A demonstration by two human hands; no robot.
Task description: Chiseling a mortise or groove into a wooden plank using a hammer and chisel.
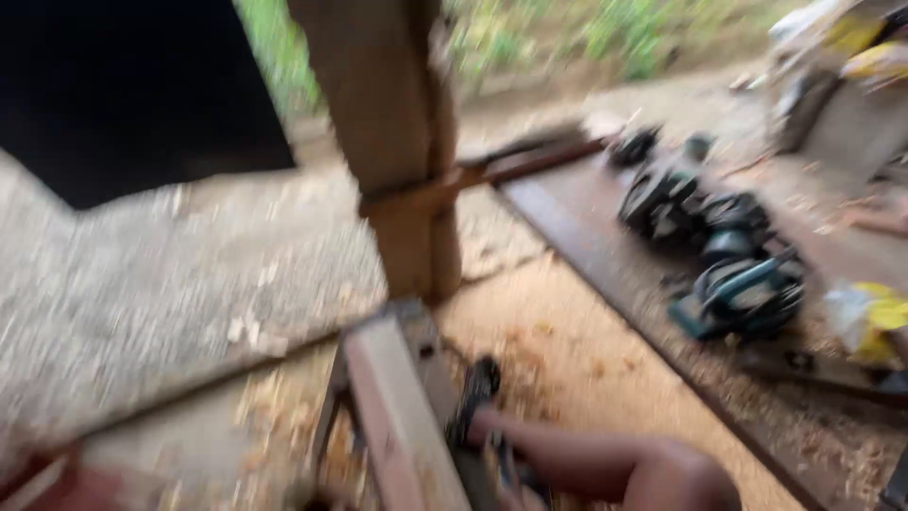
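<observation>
Leg (pixel 605 466) beside plank (pixel 397 416); yellow bag (pixel 875 322) far right.

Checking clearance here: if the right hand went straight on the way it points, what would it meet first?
Probably the wooden plank just left of it. The right hand, at a dark object, points toward that plank. Blur leaves the depth unclear.

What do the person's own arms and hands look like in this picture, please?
Little can be told, because the picture is motion-blurred and neither hand clearly shows. One bare limb comes in from the bottom edge. No sleeve, glove, watch or band shows on it. The blur makes it impossible to tell whether it is a forearm or a leg.
</observation>
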